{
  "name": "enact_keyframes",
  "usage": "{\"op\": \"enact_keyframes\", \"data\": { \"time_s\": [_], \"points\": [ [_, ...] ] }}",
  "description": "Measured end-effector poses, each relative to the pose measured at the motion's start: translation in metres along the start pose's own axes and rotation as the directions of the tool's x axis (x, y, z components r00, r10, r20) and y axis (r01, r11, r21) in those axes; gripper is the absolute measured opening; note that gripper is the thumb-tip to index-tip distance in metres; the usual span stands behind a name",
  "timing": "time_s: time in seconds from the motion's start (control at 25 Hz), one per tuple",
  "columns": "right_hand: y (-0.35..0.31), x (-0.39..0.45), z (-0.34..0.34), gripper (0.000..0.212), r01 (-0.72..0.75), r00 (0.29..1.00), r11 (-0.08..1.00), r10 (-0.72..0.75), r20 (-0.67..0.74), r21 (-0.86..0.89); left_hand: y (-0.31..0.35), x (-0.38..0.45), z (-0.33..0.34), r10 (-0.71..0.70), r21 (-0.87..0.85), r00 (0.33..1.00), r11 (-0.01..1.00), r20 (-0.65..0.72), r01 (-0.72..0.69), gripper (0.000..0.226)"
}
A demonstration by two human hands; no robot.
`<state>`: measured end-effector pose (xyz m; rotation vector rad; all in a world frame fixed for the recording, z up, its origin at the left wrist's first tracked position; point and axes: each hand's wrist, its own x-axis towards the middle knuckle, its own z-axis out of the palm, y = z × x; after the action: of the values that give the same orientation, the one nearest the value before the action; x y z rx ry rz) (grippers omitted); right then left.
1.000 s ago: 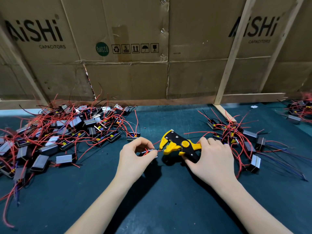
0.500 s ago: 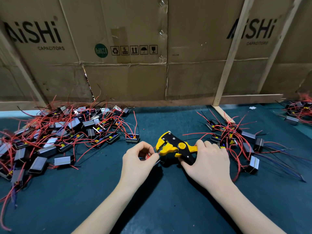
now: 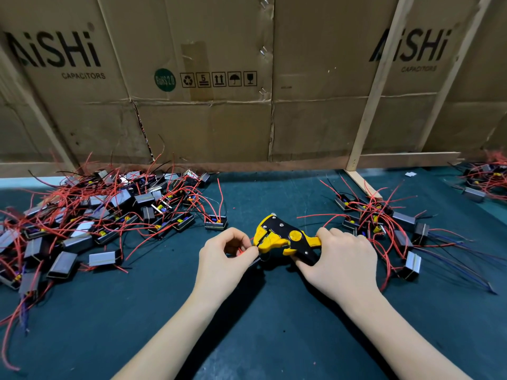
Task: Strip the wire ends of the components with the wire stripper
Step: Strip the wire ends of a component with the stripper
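My left hand [image 3: 223,259] pinches a red wire [image 3: 241,249] near the worktop's middle, its end pointing right into the stripper [image 3: 285,238]. My right hand [image 3: 340,256] grips the handles, which run off rightward. I judge wire and tool line up, ready to squeeze.

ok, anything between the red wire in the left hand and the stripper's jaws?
Nothing visible. The left hand pinches the red wire right at the mouth of the wire stripper, which the right hand grips by the handles.

Cardboard wall [image 3: 315,119] behind green mat [image 3: 274,338]
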<state>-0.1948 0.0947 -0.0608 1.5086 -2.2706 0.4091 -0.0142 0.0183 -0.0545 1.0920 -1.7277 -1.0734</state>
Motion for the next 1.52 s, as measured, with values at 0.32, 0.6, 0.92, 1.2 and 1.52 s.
{"op": "enact_keyframes", "data": {
  "time_s": [0.32,0.6,0.92,1.2,1.52],
  "points": [
    [0.007,0.005,0.0,0.054,-0.059,0.993,0.994,0.068,0.099,-0.089,-0.006,0.006,-0.003,-0.071,-0.003,0.993,0.997,0.097,0.072,0.011],
    [0.015,0.006,0.011,0.059,-0.04,0.999,0.998,0.04,-0.003,-0.045,-0.008,0.01,-0.013,-0.103,-0.079,0.971,0.989,0.217,0.123,0.02],
    [0.021,0.007,0.014,0.063,-0.068,0.998,0.998,0.068,-0.013,-0.012,-0.012,0.011,-0.012,-0.152,-0.185,0.975,0.966,0.165,0.182,0.01],
    [0.01,0.004,0.013,0.06,-0.043,0.999,0.999,0.043,-0.003,0.005,-0.013,0.012,-0.009,-0.204,-0.228,0.954,0.94,0.22,0.254,0.012],
    [0.008,0.003,0.013,0.059,-0.035,0.999,0.999,0.035,-0.026,-0.01,-0.014,0.014,-0.01,-0.224,-0.272,0.949,0.921,0.22,0.28,0.015]
  ]
}}
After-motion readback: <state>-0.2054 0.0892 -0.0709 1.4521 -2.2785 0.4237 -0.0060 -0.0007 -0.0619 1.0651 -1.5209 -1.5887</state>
